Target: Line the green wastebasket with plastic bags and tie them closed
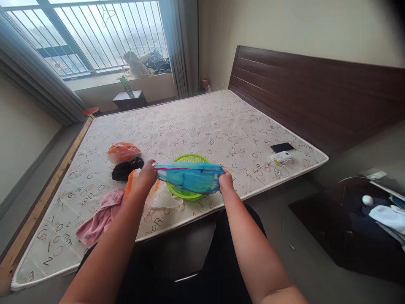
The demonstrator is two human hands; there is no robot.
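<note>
A thin blue plastic bag (196, 178) with a dark reddish line along its upper part is stretched sideways between my hands. My left hand (147, 174) grips its left end, and my right hand (225, 181) is closed on its right end. Behind and below the bag sits a lime-green plastic basket (190, 158) on the mattress, partly hidden by it. Close to my left hand lie a white and orange plastic bag (160, 196), a black plastic bag (123, 171) and an orange bundle in clear plastic (123, 151).
The patterned mattress (202, 122) spreads ahead, with a dark wooden headboard (300, 80) at right. On it are a pink towel (103, 215), a black phone (282, 147) and a white power strip with cable (281, 158). A dark bedside table (332, 228) stands right.
</note>
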